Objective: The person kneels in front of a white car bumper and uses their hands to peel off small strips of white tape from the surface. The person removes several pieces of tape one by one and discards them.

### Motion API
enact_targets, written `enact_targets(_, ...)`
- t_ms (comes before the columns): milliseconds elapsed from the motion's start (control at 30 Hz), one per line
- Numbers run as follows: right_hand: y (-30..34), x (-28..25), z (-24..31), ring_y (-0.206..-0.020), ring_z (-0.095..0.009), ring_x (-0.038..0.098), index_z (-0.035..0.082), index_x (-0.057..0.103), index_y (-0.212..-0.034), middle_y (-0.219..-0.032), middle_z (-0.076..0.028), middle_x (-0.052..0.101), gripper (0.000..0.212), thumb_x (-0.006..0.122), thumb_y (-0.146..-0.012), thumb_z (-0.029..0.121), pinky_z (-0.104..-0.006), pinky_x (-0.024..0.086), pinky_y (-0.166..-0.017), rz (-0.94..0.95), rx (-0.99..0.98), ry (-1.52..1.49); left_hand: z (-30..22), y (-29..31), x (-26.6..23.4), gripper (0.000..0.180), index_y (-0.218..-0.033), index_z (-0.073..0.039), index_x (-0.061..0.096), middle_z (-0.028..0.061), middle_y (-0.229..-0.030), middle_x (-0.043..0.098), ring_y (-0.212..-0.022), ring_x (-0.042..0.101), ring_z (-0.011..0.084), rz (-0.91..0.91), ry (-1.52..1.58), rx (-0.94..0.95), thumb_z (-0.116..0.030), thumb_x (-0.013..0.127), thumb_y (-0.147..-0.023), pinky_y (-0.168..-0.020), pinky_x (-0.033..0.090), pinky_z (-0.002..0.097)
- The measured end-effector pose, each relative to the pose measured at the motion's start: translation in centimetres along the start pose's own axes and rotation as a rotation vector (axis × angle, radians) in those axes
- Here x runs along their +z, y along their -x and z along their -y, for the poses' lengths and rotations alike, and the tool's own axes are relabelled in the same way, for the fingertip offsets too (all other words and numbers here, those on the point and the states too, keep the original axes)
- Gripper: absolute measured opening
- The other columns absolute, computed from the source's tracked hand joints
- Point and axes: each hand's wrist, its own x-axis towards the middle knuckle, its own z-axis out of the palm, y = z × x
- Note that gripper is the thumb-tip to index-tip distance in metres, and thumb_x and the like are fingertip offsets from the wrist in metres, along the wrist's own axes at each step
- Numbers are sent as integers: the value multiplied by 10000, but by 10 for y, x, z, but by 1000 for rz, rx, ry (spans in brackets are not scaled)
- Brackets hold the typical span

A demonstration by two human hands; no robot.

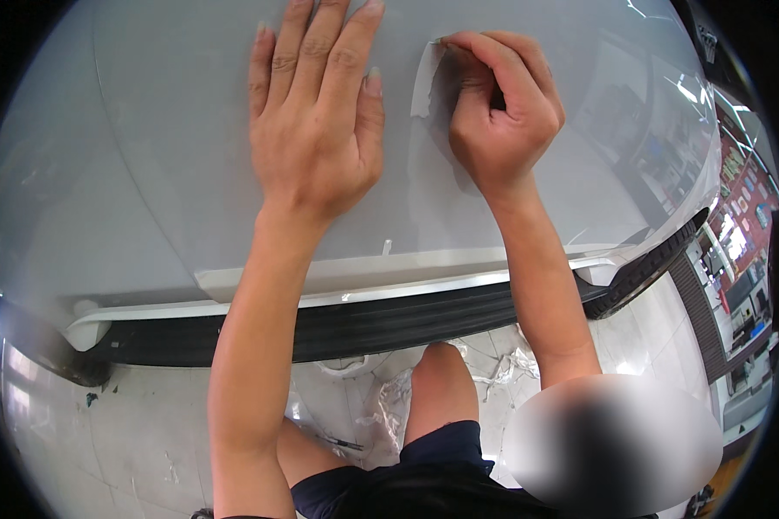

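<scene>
A glossy grey car side panel (pixel 190 173) fills the upper part of the view. My left hand (pixel 316 130) lies flat on it, fingers stretched out and pointing away from me. To its right, my right hand (pixel 511 112) is closed in a pinch against the panel. Its thumb and forefinger hold the upper end of a thin whitish strip of film (pixel 422 86). The strip's lower end is ragged and hangs down close to the panel; how far the film runs under the fingers is hidden.
Below the panel runs a black running board (pixel 389 318) with a silver edge, between a wheel at each side. Crumpled clear film scraps (pixel 394 402) lie on the tiled floor (pixel 173 432) near my knee. Shelves with goods (pixel 744 277) stand far right.
</scene>
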Motion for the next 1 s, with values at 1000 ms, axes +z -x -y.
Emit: enact_targets(1000, -1, 8, -11, -698, -218, 688, 19, 778, -924, -896, -84, 716, 298, 650, -729, -167, -289, 559, -616, -63, -43, -53, 9, 1, 3, 529, -1484, -5, 603, 234, -1589, 536, -1521, 453, 402, 2, -26, 26, -147, 495, -986, -1276, 262, 534)
